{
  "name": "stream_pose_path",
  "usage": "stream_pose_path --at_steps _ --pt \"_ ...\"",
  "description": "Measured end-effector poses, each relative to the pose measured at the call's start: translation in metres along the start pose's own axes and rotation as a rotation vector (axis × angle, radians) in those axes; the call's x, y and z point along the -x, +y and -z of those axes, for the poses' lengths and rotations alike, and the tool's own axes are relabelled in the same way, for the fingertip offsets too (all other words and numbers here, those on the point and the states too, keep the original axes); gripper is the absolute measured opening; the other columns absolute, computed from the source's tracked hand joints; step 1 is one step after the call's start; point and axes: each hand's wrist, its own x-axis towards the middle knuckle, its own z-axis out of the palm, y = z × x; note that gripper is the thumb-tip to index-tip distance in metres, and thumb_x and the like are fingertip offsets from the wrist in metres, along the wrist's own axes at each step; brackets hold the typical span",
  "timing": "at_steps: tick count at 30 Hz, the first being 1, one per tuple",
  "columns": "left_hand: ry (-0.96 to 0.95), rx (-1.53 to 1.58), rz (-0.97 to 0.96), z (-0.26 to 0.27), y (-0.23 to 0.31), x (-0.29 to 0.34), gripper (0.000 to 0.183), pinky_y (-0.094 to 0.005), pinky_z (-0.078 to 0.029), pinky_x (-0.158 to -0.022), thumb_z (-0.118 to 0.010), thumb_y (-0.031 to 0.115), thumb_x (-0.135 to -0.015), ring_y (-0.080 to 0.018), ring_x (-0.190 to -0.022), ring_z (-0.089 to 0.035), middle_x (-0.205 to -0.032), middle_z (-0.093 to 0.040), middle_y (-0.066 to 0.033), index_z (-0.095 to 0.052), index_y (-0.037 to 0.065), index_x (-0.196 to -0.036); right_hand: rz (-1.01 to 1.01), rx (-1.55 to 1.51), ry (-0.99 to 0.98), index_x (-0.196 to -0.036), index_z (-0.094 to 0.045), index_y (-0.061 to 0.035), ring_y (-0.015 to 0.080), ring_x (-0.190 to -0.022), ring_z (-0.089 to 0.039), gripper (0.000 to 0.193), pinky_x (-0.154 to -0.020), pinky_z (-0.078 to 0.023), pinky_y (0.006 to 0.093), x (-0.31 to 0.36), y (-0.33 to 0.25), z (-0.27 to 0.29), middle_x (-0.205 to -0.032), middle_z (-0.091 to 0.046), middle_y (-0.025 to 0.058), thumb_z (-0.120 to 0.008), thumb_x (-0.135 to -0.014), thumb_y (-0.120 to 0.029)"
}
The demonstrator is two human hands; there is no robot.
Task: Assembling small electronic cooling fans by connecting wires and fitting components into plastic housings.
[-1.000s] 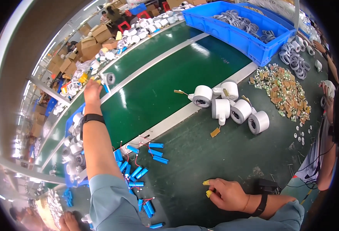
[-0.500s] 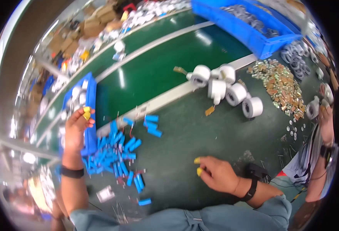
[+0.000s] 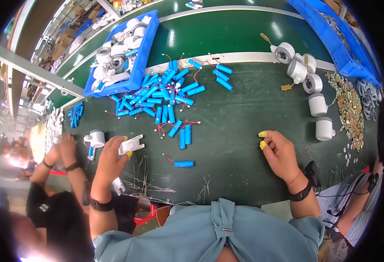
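Note:
My left hand [image 3: 108, 163] is at the table's near left, thumb and finger closed on the near end of a white plastic housing piece [image 3: 133, 145]. Yellow covers sit on its thumb and fingertip. Just left of it lies a white round-headed device [image 3: 96, 139] with a blue cell at its handle. My right hand [image 3: 281, 156] hovers over or rests on the table at right; which one, I cannot tell. Its yellow-tipped thumb and forefinger stand apart with nothing between them, the other fingers curled. Between the hands lies a pile of blue wired battery cells [image 3: 161, 94], with a single cell [image 3: 183, 164] nearer me.
A blue bin [image 3: 138, 81] of white devices stands far left. Several white round units [image 3: 317, 105] line the right, beside a heap of small circuit boards [image 3: 349, 111] and another blue bin [image 3: 346, 65]. A co-worker's hands [image 3: 61, 150] are at left; another person's arm [image 3: 355, 205] is at right.
My left hand has come from beside the blue bin down to the table and closed on the white housing piece. My right hand stays empty. The view has turned leftward.

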Motion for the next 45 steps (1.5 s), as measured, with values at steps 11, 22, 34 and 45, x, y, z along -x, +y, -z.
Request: stream_pose_path --at_steps 11,22,34,45 --pt "0.033 0.251 0.148 -0.022 -0.003 0.018 0.048 -0.0392 -0.049 -0.083 -0.064 -0.002 -0.072 -0.0339 -0.094 -0.063 -0.104 -0.064 -0.0163 -0.055 -0.001 -0.119 0.063 0.097 -0.140 -0.111 -0.059 -0.0022 0.0152 -0.062 -0.055 0.028 -0.055 -0.044 0.0258 0.020 -0.040 -0.015 -0.087 -0.058 0.0070 -0.061 -0.083 0.004" --pt "0.065 0.107 0.180 -0.019 0.046 0.043 0.036 -0.0377 -0.050 -0.063 -0.065 0.003 -0.080 -0.0281 -0.078 -0.061 -0.093 -0.059 -0.0137 -0.055 -0.001 -0.114 0.571 0.344 -0.427 -0.118 -0.059 -0.0112 0.0235 -0.080 -0.061 0.041 -0.065 -0.051 0.0356 -0.003 -0.085 -0.079 -0.099 -0.054 0.0081 -0.063 -0.078 -0.006" --pt "0.003 0.102 0.205 -0.054 0.075 0.069 0.063 -0.0445 -0.045 -0.083 -0.075 0.015 -0.071 -0.0328 -0.091 -0.056 -0.099 -0.056 -0.0141 -0.047 -0.002 -0.125 0.937 0.563 -0.581 -0.093 -0.058 -0.0062 0.0184 -0.081 -0.056 0.018 -0.066 -0.047 0.0303 -0.009 -0.076 -0.101 -0.086 -0.049 0.0055 -0.060 -0.075 -0.011" --pt "0.000 0.480 -0.328 -0.099 0.138 0.041 0.080 -0.0435 -0.042 -0.089 -0.074 0.002 -0.065 -0.0334 -0.103 -0.056 -0.117 -0.063 -0.0129 -0.037 -0.003 -0.136 0.593 0.263 -0.210 -0.096 -0.063 -0.0028 0.0270 -0.080 -0.060 0.030 -0.073 -0.049 0.0375 0.026 -0.070 -0.050 -0.092 -0.059 0.0089 -0.072 -0.068 -0.004"
